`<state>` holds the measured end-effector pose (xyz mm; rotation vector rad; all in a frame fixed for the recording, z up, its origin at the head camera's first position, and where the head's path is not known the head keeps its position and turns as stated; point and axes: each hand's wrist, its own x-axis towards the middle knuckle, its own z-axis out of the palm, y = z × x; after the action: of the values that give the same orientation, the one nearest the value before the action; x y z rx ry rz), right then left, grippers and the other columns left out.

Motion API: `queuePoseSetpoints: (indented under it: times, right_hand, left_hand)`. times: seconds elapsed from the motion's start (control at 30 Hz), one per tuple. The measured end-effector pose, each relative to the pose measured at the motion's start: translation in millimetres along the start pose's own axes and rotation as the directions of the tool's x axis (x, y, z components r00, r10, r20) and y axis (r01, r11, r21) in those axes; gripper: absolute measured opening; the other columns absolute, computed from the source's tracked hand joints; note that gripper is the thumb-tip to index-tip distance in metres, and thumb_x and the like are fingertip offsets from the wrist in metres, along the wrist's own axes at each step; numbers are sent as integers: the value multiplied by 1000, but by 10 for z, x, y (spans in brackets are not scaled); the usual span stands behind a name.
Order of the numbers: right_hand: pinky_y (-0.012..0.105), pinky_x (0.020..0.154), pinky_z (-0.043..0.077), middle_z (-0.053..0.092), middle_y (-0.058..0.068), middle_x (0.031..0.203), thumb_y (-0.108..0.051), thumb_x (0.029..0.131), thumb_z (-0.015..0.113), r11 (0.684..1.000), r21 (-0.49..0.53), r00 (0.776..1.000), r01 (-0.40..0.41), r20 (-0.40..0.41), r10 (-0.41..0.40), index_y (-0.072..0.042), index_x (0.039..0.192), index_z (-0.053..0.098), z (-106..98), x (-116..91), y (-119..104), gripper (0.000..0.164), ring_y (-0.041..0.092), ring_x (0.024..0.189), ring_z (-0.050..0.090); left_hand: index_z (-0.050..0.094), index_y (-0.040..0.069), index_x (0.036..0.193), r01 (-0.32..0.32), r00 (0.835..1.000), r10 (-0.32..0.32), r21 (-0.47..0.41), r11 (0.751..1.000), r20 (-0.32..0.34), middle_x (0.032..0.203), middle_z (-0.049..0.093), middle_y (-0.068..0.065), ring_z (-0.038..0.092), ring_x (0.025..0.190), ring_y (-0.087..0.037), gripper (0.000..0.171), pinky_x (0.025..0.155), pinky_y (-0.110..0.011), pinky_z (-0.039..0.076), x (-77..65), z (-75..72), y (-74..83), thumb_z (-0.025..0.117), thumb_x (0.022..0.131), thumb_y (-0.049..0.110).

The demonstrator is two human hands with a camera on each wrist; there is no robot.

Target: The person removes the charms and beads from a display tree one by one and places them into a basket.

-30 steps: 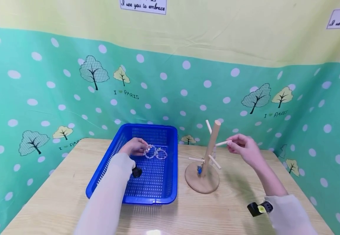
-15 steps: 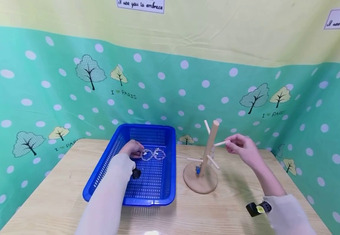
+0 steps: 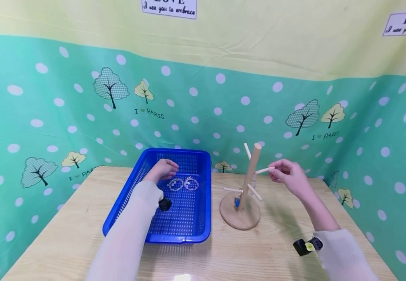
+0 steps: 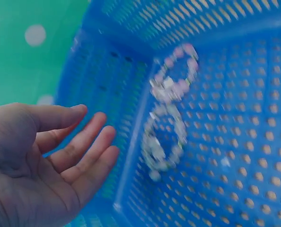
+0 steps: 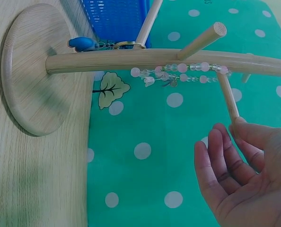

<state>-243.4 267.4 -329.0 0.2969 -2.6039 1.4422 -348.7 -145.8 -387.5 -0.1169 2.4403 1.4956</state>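
Observation:
My left hand (image 3: 164,170) is raised inside the blue plastic basket with nothing in it, its fingers loosely bent and apart in the left wrist view. Beside it on the basket floor lie a clear beaded bracelet (image 4: 179,126) and a pink beaded bracelet (image 4: 192,66), close together. My right hand (image 3: 290,177) pinches the tip of a wooden peg (image 5: 229,97) on the upright stand, between thumb and forefinger. From that peg, near the post, hangs a pink and clear beaded bracelet (image 5: 182,68). A keychain with a blue charm (image 5: 83,44) hangs on another peg.
The blue basket (image 3: 207,203) stands left of the wooden stand's round base (image 3: 239,220) on a wooden table (image 3: 259,253). Other bare pegs, such as the front peg (image 3: 254,192), stick out from the post. A green and yellow patterned cloth (image 3: 203,101) hangs behind.
My left hand, earlier down at the clear bracelet, has lifted away from it and its fingers have loosened. The bracelet lies on the basket floor. My right hand keeps its pinch on the peg.

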Motion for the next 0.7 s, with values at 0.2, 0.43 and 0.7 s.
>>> queuePoseSetpoints:
  times: [0.2, 0.43, 0.7]
  right_hand:
    - [24, 74, 61, 69, 20, 94, -11, 100, 59, 1000, -6, 1000, -8, 8, 8, 11, 116, 59, -6, -4, -1, 27, 4, 77, 65]
    - [21, 72, 60, 70, 10, 88, -10, 100, 59, 1000, 14, 1000, -2, -2, 2, 12, 117, 59, -26, -10, -2, 27, 4, 76, 65]
    - [20, 72, 60, 70, 8, 88, -10, 100, 60, 1000, 18, 1000, -9, 2, 9, 11, 118, 59, -8, 9, -10, 28, 4, 76, 65]
  left_hand:
    - [55, -2, 136, -68, 995, 72, -58, 996, 64, 143, 56, -21, 56, 131, -34, 34, 110, -44, 48, -7, 78, 212, 47, 104, 7]
    - [56, -1, 134, -134, 976, 159, -160, 978, 150, 142, 55, -22, 54, 132, -34, 32, 114, -46, 43, -48, 264, 462, 46, 104, 3]
    - [54, -1, 136, -164, 948, 216, -223, 961, 233, 142, 56, -22, 56, 131, -34, 34, 113, -44, 44, -107, 453, 662, 53, 102, 4]
